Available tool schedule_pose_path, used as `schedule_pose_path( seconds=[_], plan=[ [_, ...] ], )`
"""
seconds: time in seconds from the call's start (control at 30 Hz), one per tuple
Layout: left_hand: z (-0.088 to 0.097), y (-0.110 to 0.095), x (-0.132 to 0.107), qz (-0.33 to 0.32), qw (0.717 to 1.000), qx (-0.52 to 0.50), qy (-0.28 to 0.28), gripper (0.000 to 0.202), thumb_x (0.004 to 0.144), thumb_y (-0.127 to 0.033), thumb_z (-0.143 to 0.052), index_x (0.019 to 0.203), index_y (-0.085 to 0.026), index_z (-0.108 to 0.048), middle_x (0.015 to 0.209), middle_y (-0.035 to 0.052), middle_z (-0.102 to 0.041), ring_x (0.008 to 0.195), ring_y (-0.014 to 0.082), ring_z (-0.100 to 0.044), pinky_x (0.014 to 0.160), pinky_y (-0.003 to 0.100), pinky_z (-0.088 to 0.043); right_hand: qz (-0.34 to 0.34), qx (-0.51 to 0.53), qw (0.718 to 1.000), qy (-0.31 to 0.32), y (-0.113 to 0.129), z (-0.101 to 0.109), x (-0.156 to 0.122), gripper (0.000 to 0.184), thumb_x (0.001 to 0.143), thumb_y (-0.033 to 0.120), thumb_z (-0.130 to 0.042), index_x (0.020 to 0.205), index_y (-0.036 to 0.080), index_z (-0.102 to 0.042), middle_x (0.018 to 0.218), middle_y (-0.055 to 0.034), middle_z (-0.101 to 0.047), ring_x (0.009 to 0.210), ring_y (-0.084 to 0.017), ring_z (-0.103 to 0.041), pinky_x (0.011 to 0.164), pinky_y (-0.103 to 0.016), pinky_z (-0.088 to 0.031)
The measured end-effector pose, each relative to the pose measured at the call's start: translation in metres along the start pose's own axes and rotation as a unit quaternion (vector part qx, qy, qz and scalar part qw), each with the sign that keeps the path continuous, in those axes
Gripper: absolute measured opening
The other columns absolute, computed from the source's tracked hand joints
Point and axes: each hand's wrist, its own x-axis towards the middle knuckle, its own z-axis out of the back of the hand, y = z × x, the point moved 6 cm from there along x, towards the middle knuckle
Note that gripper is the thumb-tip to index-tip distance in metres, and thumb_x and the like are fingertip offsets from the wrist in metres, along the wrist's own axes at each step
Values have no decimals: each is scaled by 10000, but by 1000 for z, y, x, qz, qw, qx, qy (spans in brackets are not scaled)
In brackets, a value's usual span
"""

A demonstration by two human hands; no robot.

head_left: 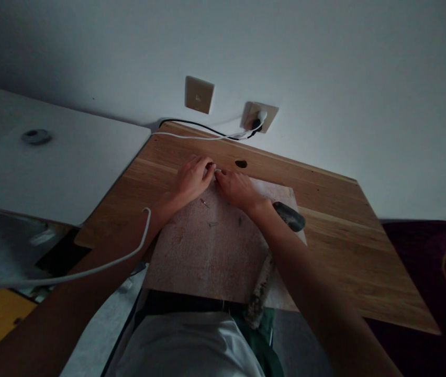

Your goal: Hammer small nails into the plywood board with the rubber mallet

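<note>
My left hand [194, 176] and my right hand [236, 187] meet at the far edge of a thin, worn board [203, 256]. Fingers are curled and pinched on both, with a small pale bit showing between the fingertips; what it is cannot be made out. On the board, nearer to me, lie a few small metal nails [213, 224]. A hammer lies partly under my right forearm: its dark head [290, 216] shows on the right, its rough, worn handle [258, 296] sticks out past the board's near edge.
The board rests on a wooden desk [336, 235] with a cable hole [241, 164]. Black and white cables run along the wall to a socket [261, 117]. A white table [69, 167] adjoins on the left. A white cord [89, 272] crosses in front of my left forearm.
</note>
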Motion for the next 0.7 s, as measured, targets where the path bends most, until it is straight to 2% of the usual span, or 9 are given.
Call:
schedule_pose_path(
  seconds=[0.1, 0.17, 0.27, 0.33, 0.4, 0.47, 0.57, 0.7],
  plan=[
    [1, 0, 0, 3, 1000, -1, -2, 142, 1087, -213, -572, 1119, -188, -708, 1126, 109, -785, 1102, 259, -709, 1021, 407, -541, 15, -3, 1000, -16, 2, 6, -3, 423, 1119, 140, -400, 1465, 107, -642, 1335, -226, -758, 1148, -318, -731, 862, -365, -544],
    [1, 0, 0, 8, 1000, -2, -1, 135, 1074, -192, -589, 1124, -182, -713, 1129, 113, -785, 1106, 261, -713, 1017, 407, -544, 27, 18, 999, -31, 2, 14, -7, 415, 1111, 130, -402, 1446, 110, -646, 1330, -222, -749, 1140, -312, -723, 853, -363, -537],
    [3, -1, 0, 16, 1000, -6, -1, 121, 1063, -187, -608, 1110, -179, -719, 1125, 111, -788, 1098, 261, -717, 1009, 403, -549, 56, 131, 989, -26, -5, 23, -18, 297, 1051, 111, -501, 1229, 113, -738, 1170, -171, -789, 1010, -264, -737, 864, -345, -531],
    [3, -2, 0, 16, 1000, -8, -2, 121, 1069, -195, -603, 1096, -181, -720, 1114, 107, -789, 1094, 258, -718, 1017, 404, -547, 69, 225, 972, 11, -13, 23, -27, 214, 996, 109, -572, 1089, 139, -762, 1027, -109, -804, 900, -222, -734, 829, -319, -531],
    [3, -3, 1, 10, 1000, -11, -1, 129, 1080, -215, -592, 1086, -187, -718, 1100, 99, -789, 1086, 250, -717, 1025, 401, -544, 57, 272, 960, 42, -23, 19, -35, 156, 994, 148, -612, 1035, 159, -762, 938, -72, -798, 818, -195, -723, 762, -293, -526],
    [3, -3, 1, 8, 1000, -12, -3, 151, 1098, -250, -575, 1076, -193, -713, 1085, 92, -786, 1069, 242, -717, 1016, 392, -546, 17, 253, 967, 33, -36, 15, -40, 143, 1022, 186, -618, 1047, 156, -756, 904, -69, -791, 773, -187, -711, 720, -285, -517],
    [3, -1, 1, 17, 1000, -10, -8, 258, 1140, -340, -511, 1032, -203, -702, 1046, 87, -778, 1031, 232, -720, 980, 371, -557, -31, 193, 981, -6, -45, 11, -39, 168, 1049, 163, -583, 1101, 135, -741, 913, -90, -794, 775, -195, -715, 733, -296, -517],
    [3, 5, 1, 21, 999, -12, -33, 403, 1180, -404, -388, 1009, -201, -692, 1049, 125, -767, 1053, 263, -733, 1017, 416, -574, -34, 157, 987, -14, -28, 5, -25, 182, 1084, 209, -580, 1092, 142, -748, 977, -123, -815, 867, -231, -752, 801, -325, -536]
  ],
)
